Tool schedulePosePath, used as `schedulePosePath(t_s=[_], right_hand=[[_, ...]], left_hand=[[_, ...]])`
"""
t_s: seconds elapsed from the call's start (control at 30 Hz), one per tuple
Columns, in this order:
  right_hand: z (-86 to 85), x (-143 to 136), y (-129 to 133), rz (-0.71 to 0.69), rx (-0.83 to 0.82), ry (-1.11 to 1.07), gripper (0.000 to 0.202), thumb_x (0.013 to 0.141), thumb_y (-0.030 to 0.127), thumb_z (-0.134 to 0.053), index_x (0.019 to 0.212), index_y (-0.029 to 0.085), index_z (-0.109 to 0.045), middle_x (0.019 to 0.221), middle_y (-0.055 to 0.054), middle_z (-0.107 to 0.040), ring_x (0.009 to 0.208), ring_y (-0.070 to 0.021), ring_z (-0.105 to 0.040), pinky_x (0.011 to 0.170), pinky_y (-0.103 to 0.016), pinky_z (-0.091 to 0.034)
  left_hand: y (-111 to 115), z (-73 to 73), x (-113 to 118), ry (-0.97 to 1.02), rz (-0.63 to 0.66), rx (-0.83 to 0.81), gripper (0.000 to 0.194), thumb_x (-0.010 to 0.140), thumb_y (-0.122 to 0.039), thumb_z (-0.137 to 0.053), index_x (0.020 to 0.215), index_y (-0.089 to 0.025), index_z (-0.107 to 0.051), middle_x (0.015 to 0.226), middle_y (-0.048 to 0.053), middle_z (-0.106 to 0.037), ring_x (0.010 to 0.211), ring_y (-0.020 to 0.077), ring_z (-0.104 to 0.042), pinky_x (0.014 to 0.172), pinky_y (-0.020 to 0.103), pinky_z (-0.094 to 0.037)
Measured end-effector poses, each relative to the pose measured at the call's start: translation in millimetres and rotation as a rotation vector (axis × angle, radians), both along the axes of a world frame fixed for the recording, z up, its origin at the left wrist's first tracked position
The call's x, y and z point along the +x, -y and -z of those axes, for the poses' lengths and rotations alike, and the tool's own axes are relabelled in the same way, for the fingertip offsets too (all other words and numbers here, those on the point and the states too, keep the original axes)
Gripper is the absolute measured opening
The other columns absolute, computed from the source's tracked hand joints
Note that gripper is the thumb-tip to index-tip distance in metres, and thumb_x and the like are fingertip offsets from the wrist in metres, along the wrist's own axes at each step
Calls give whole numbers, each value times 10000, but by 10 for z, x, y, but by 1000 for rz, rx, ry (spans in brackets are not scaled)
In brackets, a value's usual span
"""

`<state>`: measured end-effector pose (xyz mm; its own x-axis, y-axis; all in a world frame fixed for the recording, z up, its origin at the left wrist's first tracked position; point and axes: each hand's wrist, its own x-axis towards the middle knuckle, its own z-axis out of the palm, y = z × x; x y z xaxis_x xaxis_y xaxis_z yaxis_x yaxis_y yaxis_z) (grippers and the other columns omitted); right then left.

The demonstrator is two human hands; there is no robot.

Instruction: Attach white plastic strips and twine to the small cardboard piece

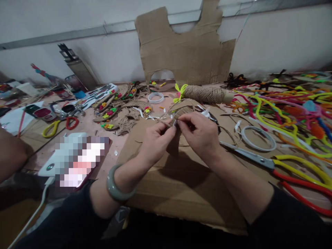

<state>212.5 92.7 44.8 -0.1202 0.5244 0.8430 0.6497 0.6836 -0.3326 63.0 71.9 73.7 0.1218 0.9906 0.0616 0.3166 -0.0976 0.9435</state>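
My left hand [158,141] and my right hand [201,133] meet in front of me, their thumbs and fingertips closed close together. Between them is a small brown cardboard piece [173,144], its lower part hanging below my fingers. A bit of white shows at my left thumb tip; I cannot make out what it is. Thin brown twine [190,101] loops just behind the hands. Under both hands lies a large cardboard sheet [155,188]. A twine roll [204,94] with a yellow tie lies behind my right hand.
Large scissors [261,159] and a white tape ring [258,138] lie right. Colourful pipe cleaners [298,110] heap beyond. Twine-covered shapes [127,121], a phone [86,162] and white power bank [64,152] are left. Another person's arm [11,154] enters far left. Cut cardboard [184,52] leans behind.
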Motion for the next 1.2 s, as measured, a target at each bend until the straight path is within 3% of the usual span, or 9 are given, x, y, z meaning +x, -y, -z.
schedulePosePath(t_s=[0.2, 0.6, 0.97, 1.2], right_hand=[[6, 15, -1, 46, -2, 48, 114, 857, 150, -581, 774, 198, -642, 702, 9, -666, 627, -119, -590, 589, -247, -431], [-31, 20, 13, 123, 43, 122, 144, 808, 125, -539, 695, 207, -575, 648, 8, -643, 605, -124, -583, 573, -253, -415], [-45, -7, 32, 126, 97, 142, 151, 770, 102, -528, 661, 201, -562, 604, 24, -620, 548, -102, -550, 527, -239, -378], [-11, 30, 28, 102, 73, 130, 148, 846, 140, -560, 720, 202, -606, 645, 12, -649, 606, -115, -596, 577, -241, -426]], left_hand=[[-5, -17, -1, -10, -11, 62, 220, 841, -252, -568, 653, -161, -635, 581, -10, -569, 569, 117, -488, 540, 258, -360], [54, -71, 4, -12, 39, 110, 301, 850, -199, -586, 553, -181, -624, 530, -4, -594, 529, 121, -490, 516, 264, -342], [70, -118, 2, 5, 37, 58, 300, 857, -179, -574, 559, -178, -613, 546, -2, -578, 564, 130, -520, 548, 260, -378], [48, -88, -6, 30, 22, 94, 300, 851, -196, -602, 552, -182, -634, 547, 0, -597, 548, 126, -507, 521, 262, -358]])
